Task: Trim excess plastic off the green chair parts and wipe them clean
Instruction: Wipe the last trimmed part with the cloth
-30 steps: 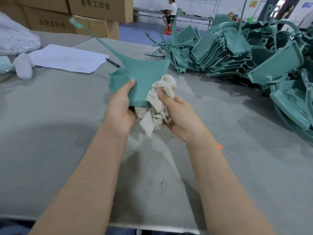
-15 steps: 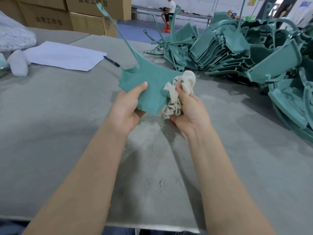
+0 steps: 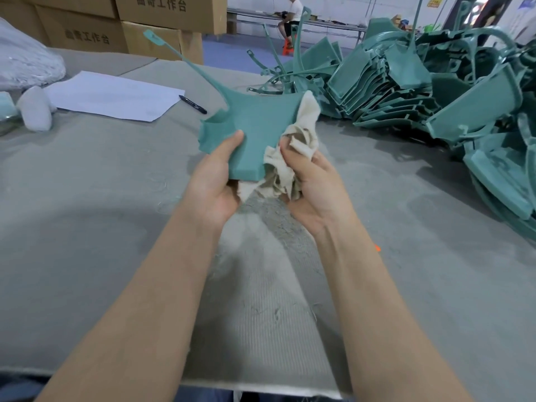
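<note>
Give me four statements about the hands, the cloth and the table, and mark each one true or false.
1. The left hand holds the green chair part above the table. True.
2. The right hand is empty. False: the right hand grips a crumpled cloth against the part's edge.
3. A pen lies beside the sheet of paper. True.
4. The pile of green parts lies on the left of the table. False: the pile lies on the right.
</note>
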The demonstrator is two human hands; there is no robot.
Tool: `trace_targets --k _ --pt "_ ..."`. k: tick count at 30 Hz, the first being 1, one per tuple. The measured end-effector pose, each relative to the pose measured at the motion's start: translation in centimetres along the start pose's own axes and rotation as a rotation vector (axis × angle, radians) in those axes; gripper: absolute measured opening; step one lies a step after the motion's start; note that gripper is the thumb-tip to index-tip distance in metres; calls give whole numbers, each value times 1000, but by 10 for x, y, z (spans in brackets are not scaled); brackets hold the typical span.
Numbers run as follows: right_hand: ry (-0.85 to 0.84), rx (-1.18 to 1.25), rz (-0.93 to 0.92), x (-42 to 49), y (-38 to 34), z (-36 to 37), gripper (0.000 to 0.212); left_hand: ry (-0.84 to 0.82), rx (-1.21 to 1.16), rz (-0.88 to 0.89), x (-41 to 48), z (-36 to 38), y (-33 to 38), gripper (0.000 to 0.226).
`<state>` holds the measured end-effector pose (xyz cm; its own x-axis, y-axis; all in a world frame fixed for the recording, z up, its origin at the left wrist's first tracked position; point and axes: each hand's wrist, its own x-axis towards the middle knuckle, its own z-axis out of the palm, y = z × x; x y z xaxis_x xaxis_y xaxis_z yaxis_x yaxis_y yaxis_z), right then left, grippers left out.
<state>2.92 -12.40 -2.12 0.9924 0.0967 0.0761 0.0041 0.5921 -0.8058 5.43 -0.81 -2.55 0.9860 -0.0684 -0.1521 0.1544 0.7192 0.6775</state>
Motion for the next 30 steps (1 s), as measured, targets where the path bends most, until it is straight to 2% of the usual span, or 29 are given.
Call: trace_targets --k 3,5,7,11,14,18,20,22,25,28,30 --pt "133 48 -14 1 0 5 16 -9 23 10 1 4 -4 39" --pt "195 74 -8 2 1 7 25 -12 48 17 1 5 -5 39" --pt "168 61 -19 0 -1 8 26 -9 49 11 1 4 -5 40" --pt "50 3 -9 -3 -3 7 16 27 3 45 5 0 -2 40" --pt "104 31 2 0 -2 4 14 20 20 65 3 1 -3 37" --pt "259 115 45 8 -1 0 19 -60 97 132 4 5 -12 15" --pt "254 87 30 8 -1 -2 20 -38 93 153 4 6 -15 14" --pt "174 14 -9 5 -1 -2 16 12 45 172 5 4 -13 18" --pt "48 -52 -45 1 0 3 18 31 -1 67 3 -1 -5 32" --pt "75 -128 -150 -1 1 8 18 -61 52 -127 -3 3 -4 31" --pt "110 -223 -233 0 0 8 17 -106 55 -143 -3 9 -10 28"
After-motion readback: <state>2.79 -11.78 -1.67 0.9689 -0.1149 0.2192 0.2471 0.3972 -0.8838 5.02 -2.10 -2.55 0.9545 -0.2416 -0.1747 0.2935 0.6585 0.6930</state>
